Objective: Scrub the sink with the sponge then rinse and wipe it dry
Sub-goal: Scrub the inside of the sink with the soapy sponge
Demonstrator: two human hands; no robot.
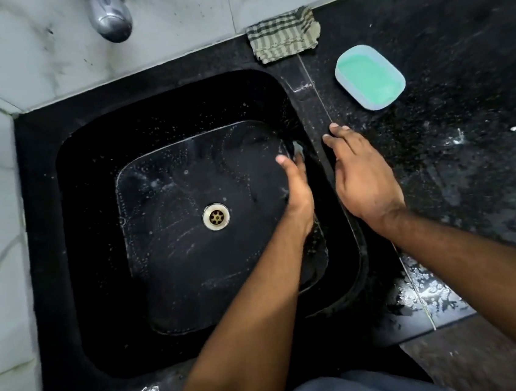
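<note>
The black sink (87,156) is wet, with soapy streaks on its floor around the drain (216,216). My left hand (296,191) is down inside the sink against its right wall. It holds a pale sponge (298,148), of which only a small bit shows past the fingers. My right hand (362,174) rests flat on the sink's right rim with straight fingers and holds nothing.
A chrome tap (109,16) juts from the marble wall above the sink. A checked cloth (284,35) lies at the back of the black counter, and a dish of green soap (369,77) sits to its right. Water puddles (426,292) lie on the counter's front edge.
</note>
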